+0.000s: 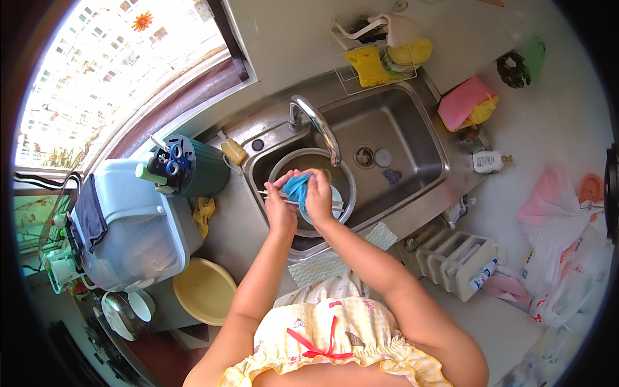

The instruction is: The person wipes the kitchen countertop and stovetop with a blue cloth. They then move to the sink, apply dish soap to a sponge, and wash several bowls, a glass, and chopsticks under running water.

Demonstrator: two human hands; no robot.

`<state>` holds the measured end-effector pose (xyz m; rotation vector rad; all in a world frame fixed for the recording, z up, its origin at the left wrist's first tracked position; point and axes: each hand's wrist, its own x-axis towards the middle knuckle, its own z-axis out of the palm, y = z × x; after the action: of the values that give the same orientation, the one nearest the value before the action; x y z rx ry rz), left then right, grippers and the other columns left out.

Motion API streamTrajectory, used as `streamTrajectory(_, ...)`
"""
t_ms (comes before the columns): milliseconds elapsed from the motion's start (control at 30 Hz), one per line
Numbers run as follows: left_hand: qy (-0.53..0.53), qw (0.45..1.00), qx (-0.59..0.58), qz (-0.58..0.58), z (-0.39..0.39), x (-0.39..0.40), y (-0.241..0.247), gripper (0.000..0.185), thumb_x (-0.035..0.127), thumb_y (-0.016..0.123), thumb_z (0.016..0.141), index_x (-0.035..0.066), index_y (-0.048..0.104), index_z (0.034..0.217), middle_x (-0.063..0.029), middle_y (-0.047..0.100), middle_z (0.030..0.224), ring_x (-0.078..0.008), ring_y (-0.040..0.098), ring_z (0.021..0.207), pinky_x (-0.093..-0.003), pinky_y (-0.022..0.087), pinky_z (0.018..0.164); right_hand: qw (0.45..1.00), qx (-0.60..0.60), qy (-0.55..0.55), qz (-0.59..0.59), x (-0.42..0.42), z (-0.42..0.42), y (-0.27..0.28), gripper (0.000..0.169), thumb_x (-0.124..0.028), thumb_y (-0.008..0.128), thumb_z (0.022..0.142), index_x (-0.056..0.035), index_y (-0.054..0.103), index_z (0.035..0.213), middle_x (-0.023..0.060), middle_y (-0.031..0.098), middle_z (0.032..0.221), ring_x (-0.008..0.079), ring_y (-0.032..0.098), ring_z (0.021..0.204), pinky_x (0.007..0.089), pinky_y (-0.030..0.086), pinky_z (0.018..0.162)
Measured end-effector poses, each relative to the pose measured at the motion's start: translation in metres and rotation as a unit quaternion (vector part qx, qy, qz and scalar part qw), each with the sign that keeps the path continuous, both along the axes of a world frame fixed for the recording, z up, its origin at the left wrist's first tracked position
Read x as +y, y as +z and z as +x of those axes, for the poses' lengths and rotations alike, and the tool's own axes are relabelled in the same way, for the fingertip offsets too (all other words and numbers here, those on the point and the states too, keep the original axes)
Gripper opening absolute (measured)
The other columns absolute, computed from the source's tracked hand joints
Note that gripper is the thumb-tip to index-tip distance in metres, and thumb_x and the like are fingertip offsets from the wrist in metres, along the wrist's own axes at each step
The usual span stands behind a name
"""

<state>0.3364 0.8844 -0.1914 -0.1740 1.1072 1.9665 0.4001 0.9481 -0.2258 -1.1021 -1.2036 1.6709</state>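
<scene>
Over a round metal basin point(352, 193) in the left bowl of the steel sink, my two hands come together. My left hand point(281, 203) holds several thin white sticks, perhaps chopsticks, that stick out to its left. Bunched blue cloth point(298, 187) lies between the hands, and my right hand point(319, 197) is closed on it. Below them in the basin, a white bowl point(335, 194) is partly hidden by my right hand, with light sticks beside it. The chrome faucet point(325, 126) arches just above the hands.
The right sink bowl point(406, 130) holds a drain strainer, a round white lid and a dark scrubber. A wire rack point(349, 87) with yellow sponges stands behind. At left are a green utensil holder point(208, 167), a blue lidded bin point(140, 227) and a yellow basin point(205, 292).
</scene>
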Motion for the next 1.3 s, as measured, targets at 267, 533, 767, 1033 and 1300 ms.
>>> streamTrajectory(267,0.119,0.99,-0.078,-0.006,-0.025,0.003,-0.006,0.046,0.051,0.037,0.104,0.013,0.042,0.078,0.0018,0.033,0.061,-0.0116,0.032,0.051,-0.0272,0.033,0.051,0.954,0.14,-0.034,-0.261,0.009,0.018,0.014,0.021,-0.023,0.04,0.105,-0.01,0.055,0.113,0.0087,0.063,0.088,0.0217,0.065,0.073,0.0358,0.055,0.064)
streamTrajectory(533,0.019,0.999,0.03,-0.036,-0.031,0.005,-0.072,0.046,0.049,0.042,0.103,0.011,0.05,0.079,0.0011,0.042,0.067,-0.012,0.04,0.061,-0.0269,0.034,0.06,0.973,0.004,0.02,-0.228,0.045,0.07,-0.021,0.024,-0.036,0.057,0.097,-0.012,0.061,0.098,0.0004,0.057,0.072,0.0114,0.056,0.057,0.0274,0.044,0.051)
streamTrajectory(767,-0.068,0.969,0.198,-0.129,0.039,0.011,-0.124,0.026,0.015,0.066,0.094,0.004,0.053,0.113,-0.0043,0.064,0.092,-0.0104,0.059,0.085,-0.0235,0.047,0.08,0.975,-0.071,0.026,-0.208,0.029,0.107,-0.07,0.023,-0.02,0.068,0.093,-0.0088,0.061,0.111,0.0016,0.062,0.09,0.0103,0.06,0.075,0.0267,0.049,0.065)
streamTrajectory(1033,-0.036,0.996,0.02,-0.085,0.032,0.037,-0.109,0.037,0.041,0.039,0.106,0.009,0.046,0.088,0.0025,0.032,0.065,-0.0105,0.029,0.055,-0.0272,0.037,0.058,0.855,-0.333,0.321,0.235,0.023,0.104,-0.044,0.043,-0.017,0.066,0.088,-0.0056,0.049,0.126,0.0192,0.064,0.111,0.0387,0.061,0.103,0.0439,0.05,0.085)
streamTrajectory(1300,-0.066,0.98,-0.104,0.157,-0.039,0.034,-0.02,0.04,0.045,0.037,0.106,0.012,0.042,0.084,0.0039,0.03,0.062,-0.0076,0.025,0.05,-0.0235,0.026,0.048,0.884,-0.1,0.451,-0.065,0.021,0.061,-0.018,0.038,-0.039,0.045,0.103,-0.0047,0.056,0.089,0.0083,0.06,0.075,0.0223,0.059,0.063,0.0382,0.048,0.06)
